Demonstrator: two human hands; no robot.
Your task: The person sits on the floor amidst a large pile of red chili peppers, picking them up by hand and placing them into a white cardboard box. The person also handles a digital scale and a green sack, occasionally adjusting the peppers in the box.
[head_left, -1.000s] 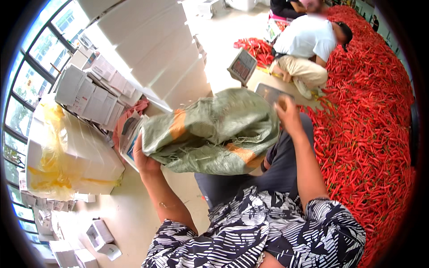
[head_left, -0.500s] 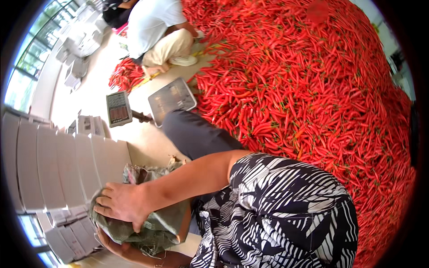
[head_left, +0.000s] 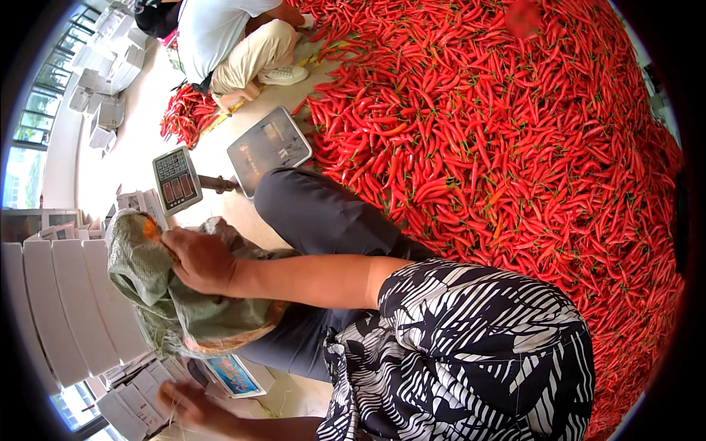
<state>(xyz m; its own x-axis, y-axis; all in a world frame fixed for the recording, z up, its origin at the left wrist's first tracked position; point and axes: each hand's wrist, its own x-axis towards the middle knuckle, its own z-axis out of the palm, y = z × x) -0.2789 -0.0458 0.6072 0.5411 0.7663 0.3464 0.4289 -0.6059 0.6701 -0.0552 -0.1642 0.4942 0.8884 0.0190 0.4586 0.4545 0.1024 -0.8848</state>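
A crumpled green woven sack with orange stripes lies over my dark-trousered leg at the left of the view. My right hand is closed on its upper part, near an orange patch. Below the sack, apart from it, is my left hand, blurred, with thin pale strands by its fingers; whether it grips them I cannot tell.
A huge red chili pile fills the right. A scale display and steel platform sit beside my knee. A crouching person works near a smaller chili heap. White box stacks stand left.
The view has swung toward the chili pile. Since half a second ago my right hand has lifted and closed on the sack's upper part, and my left hand has come away from it downward.
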